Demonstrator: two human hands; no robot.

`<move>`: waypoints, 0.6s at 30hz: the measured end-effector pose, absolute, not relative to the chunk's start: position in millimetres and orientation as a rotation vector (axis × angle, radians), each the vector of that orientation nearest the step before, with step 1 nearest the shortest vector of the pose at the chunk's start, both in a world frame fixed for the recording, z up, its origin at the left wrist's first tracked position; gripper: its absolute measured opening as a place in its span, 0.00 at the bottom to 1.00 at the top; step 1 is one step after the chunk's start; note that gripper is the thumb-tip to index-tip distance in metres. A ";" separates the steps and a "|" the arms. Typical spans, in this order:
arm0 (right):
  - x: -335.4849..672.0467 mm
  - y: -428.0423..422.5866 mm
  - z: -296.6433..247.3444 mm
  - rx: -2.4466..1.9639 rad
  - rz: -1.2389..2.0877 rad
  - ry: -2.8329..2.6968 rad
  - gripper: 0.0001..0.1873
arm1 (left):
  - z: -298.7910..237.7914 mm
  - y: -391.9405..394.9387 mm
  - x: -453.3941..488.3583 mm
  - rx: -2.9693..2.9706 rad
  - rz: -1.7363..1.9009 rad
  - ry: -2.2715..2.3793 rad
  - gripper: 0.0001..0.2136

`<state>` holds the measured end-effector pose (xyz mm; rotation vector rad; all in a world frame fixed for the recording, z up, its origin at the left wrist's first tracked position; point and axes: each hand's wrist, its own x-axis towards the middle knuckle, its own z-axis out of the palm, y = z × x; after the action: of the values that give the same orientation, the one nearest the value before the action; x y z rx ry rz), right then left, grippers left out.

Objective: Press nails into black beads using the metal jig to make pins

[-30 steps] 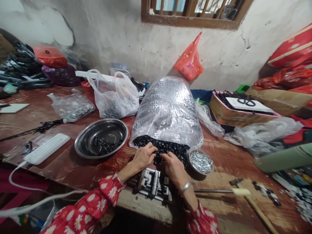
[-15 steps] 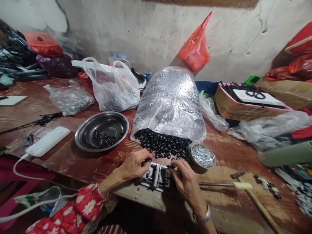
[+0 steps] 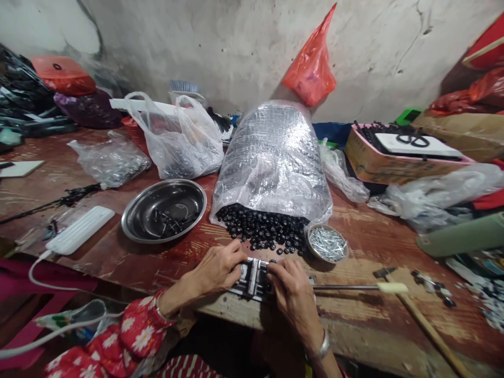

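left hand [image 3: 218,270]: grip curled over metal block [image 3: 252,278] | right hand [image 3: 291,296]: grip closed on its other end | black beads [image 3: 262,228] lay just behind, at plastic sack [image 3: 271,157] mouth, on table [image 3: 374,231]

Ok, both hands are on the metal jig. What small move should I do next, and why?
Probably the right hand should take one black round-headed piece from the pile, because the pile lies just beyond the slotted metal jig, close to that hand.

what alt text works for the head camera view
The person's left hand and right hand rest on a slotted metal block on a wooden workbench, below black round pieces spilled from a silvery plastic sack.
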<state>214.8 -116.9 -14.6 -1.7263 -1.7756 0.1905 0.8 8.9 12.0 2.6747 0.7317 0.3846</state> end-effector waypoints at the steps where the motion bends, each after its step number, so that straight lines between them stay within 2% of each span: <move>1: 213.3 -116.6 -14.2 -1.734 0.181 -1.775 0.10 | 12.8 8.8 1.3 2.681 0.372 0.729 0.11; 5: 207.8 -115.6 -12.0 -1.780 0.135 -1.774 0.11 | 13.8 8.6 2.7 2.711 0.320 0.728 0.12; 11: 205.8 -114.8 -13.9 -1.816 0.103 -1.725 0.10 | 11.3 10.4 0.9 2.626 0.390 0.758 0.08; 18: 206.5 -114.4 -16.1 -1.860 0.119 -1.719 0.09 | -1.8 3.2 3.4 2.363 0.546 0.890 0.10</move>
<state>206.5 -114.4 -16.1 -1.8600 -1.7194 0.1185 3.4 3.2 -1.8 2.3630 0.8901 0.5462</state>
